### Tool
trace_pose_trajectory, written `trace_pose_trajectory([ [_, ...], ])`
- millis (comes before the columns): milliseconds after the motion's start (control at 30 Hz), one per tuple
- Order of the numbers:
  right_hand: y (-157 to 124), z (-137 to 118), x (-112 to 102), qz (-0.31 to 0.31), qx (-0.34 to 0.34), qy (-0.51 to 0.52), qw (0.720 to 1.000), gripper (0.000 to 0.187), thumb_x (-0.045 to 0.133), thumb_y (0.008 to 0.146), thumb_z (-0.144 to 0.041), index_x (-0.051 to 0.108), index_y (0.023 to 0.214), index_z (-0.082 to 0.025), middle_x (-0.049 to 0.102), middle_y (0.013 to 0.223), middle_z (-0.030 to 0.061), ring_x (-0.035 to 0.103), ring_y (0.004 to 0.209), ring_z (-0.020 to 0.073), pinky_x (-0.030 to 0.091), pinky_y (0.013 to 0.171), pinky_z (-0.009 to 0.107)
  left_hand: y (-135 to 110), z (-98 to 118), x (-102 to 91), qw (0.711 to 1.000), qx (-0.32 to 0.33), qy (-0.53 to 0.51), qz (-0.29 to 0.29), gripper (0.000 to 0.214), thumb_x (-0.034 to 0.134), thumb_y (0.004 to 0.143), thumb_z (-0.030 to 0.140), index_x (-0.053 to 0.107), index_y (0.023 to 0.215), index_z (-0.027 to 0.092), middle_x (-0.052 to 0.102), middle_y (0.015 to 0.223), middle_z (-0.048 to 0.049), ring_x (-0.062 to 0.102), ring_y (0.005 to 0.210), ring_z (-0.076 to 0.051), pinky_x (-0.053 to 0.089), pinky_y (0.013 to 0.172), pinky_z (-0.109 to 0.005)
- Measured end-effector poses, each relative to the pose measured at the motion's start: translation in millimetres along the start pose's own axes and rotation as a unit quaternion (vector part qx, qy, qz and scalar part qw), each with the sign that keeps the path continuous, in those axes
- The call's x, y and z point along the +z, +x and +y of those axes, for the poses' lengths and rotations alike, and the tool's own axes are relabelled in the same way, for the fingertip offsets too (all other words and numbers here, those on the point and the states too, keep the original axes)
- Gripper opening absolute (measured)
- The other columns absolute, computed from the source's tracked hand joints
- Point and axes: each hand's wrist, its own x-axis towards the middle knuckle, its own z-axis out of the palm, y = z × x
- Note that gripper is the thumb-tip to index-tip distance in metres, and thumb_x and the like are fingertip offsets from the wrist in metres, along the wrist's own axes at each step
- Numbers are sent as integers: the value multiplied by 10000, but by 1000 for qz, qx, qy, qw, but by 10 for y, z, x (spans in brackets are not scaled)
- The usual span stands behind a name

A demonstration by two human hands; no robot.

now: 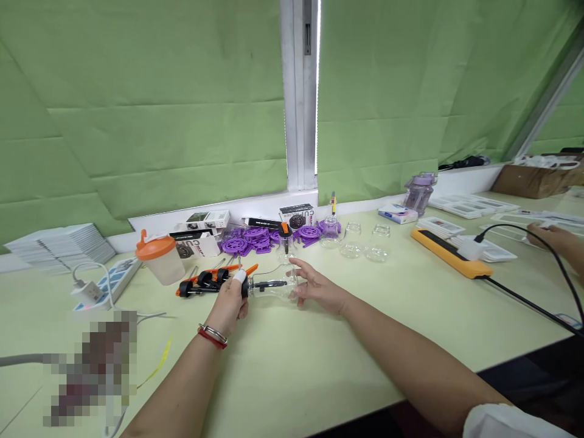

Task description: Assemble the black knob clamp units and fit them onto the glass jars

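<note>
My left hand (230, 301), with a white-taped fingertip and a bracelet at the wrist, is closed around a black tool handle whose thin rod goes into a clear glass bottle (274, 286) lying on its side on the pale green table (296, 365). My right hand (314, 289) holds the far end of the bottle, fingers curled round it. Just behind my left hand lie orange-and-black tools (205, 281).
Purple plastic wheels (255, 238), small boxes, clear glass jars (365, 243) and an orange-lidded cup (159, 258) line the back. A power strip (107, 283) lies left, an orange strip (449, 255) with a black cable right. Another person's hand (554, 238) is at far right.
</note>
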Motion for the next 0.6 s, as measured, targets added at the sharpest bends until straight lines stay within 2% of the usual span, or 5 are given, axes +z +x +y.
trace_pose_trajectory([
  [133, 27, 32, -25, 1, 55, 8, 998, 554, 620, 782, -537, 464, 1193, -201, 613, 952, 69, 630, 568, 122, 443, 439, 210, -8, -12, 10, 999, 29, 17, -15, 351, 481, 802, 536, 382, 665, 228, 252, 415, 119, 221, 288, -61, 186, 282, -197],
  [233, 74, 92, -21, 7, 120, 1, 993, 592, 383, 843, -677, 544, 987, -125, 633, 752, 83, 591, 477, 132, 389, 361, 209, -15, -21, 24, 998, 41, 34, -16, 348, 487, 796, 542, 402, 685, 223, 274, 429, 115, 245, 282, -63, 184, 279, -200],
  [367, 69, 75, -4, 37, 101, 19, 994, 596, 411, 844, -660, 535, 1101, -137, 604, 1037, 142, 619, 597, 130, 487, 448, 250, -7, -18, 22, 999, 27, 36, -13, 342, 485, 803, 531, 393, 683, 225, 276, 423, 113, 246, 282, -65, 191, 279, -199],
  [467, 14, -2, -5, 27, 47, 27, 998, 661, 629, 786, -526, 354, 1339, -292, 418, 1313, 120, 645, 733, 127, 547, 586, 295, 3, -8, 5, 999, 12, 30, -1, 340, 468, 817, 522, 384, 669, 228, 257, 399, 114, 228, 277, -66, 183, 283, -197],
  [600, -20, -47, -18, -14, 36, -8, 999, 758, 750, 705, -391, 342, 1340, -326, 461, 1227, 83, 664, 733, 137, 529, 569, 264, -3, 6, -5, 1000, 2, 26, -1, 351, 450, 827, 522, 371, 650, 230, 242, 382, 112, 217, 273, -66, 177, 285, -199],
])
